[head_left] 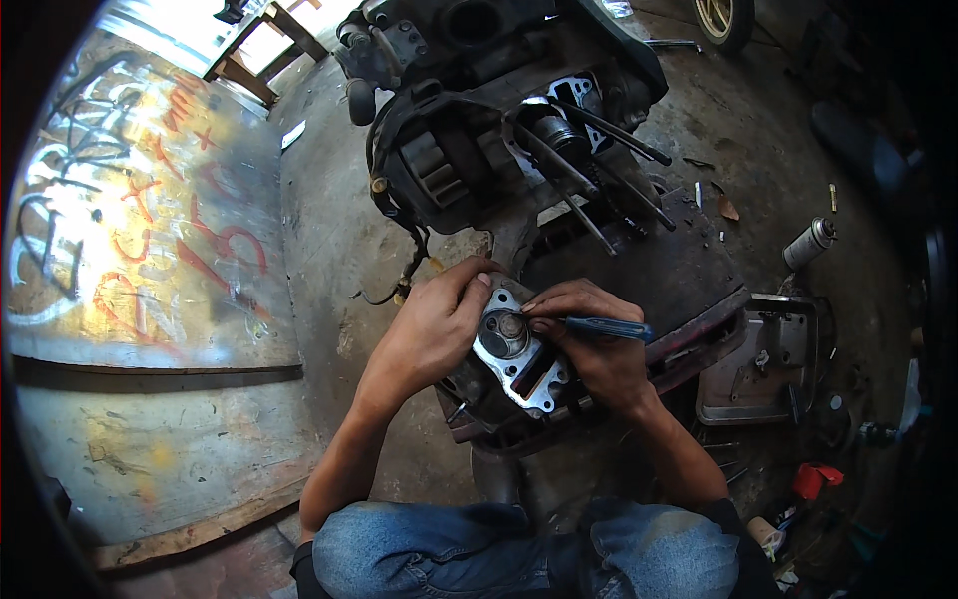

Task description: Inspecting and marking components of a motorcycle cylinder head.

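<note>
Right hand (599, 367), on my remote feed, has fingers and thumb clamped on a slim blue-handled tool (621, 328), tip close to the round recess of the cylinder head (506, 344). That head is at frame centre, recess up. Left hand (439, 324) curls at its upper-left edge; I cannot tell whether the fingers grip underneath. Handling, my estimate: rigid, fairly heavy for its size, possibly slick with oil; machined face easily scratched. I would hold it by the outer side walls, off that face. Outward: dark platform (689, 275) beneath; engine (439, 160) with projecting studs, upper centre; spray can (810, 243) and metal tray (714, 389), right; painted board (150, 230), left.
</note>
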A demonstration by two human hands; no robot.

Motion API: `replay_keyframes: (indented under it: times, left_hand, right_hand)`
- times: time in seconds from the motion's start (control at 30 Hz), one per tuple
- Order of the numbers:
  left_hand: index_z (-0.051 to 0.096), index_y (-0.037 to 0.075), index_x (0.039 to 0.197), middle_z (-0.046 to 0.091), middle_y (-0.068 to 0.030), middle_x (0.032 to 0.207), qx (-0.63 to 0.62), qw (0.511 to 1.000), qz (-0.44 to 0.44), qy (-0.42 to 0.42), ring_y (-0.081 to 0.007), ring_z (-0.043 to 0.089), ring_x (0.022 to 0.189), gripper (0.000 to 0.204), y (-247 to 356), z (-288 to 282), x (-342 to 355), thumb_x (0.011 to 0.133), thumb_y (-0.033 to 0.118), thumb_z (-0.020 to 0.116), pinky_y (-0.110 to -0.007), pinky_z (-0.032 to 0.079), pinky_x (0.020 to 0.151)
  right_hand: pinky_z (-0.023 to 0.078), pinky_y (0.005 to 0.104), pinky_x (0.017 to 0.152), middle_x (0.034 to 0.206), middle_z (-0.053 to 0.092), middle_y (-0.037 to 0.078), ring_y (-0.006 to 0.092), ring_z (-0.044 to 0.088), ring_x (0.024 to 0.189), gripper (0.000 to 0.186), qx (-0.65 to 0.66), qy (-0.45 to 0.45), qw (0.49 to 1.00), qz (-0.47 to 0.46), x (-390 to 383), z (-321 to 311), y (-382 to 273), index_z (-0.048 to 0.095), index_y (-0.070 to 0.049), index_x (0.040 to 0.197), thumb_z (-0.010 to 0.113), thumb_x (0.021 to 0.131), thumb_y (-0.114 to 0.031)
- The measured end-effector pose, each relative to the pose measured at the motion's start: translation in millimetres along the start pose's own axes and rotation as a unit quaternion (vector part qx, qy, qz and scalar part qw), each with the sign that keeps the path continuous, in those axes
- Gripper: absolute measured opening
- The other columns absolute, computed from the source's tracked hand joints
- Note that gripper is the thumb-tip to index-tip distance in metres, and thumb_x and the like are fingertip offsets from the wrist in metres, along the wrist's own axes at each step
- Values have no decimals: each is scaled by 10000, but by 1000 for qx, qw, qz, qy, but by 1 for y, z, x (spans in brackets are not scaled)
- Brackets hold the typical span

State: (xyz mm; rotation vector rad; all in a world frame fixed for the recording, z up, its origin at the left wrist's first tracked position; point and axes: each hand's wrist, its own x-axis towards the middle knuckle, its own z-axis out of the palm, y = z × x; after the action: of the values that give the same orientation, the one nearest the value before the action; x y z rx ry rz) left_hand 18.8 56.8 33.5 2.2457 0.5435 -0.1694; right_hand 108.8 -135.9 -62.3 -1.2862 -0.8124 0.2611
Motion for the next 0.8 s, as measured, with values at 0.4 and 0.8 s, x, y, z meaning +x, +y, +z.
replay_keyframes:
  times: [0.4, 0.8]
  left_hand:
    - [659, -76, 1393, 764, -286, 1223, 35, 999, 12, 0, -414, 739, 1195, 435, 6, -3, -1, 1154, 244, 488, -445, 537, 1035]
    - [668, -73, 1386, 771, -281, 1202, 19, 1000, 4, 6, -401, 746, 1175, 432, 7, -2, -1, 1148, 251, 508, -436, 535, 1034]
  right_hand:
    - [640, 384, 942, 1099, 824, 132, 274, 803, 1059, 191, 4, -23, 999, -37, 7, 0, 5, 821, -16, 1074, 836, 888, 28]
    - [649, 365, 927, 1103, 822, 135, 259, 808, 1051, 201, 21, -44, 999, -24, 12, -4, 0, 820, -9, 1093, 800, 905, 59]
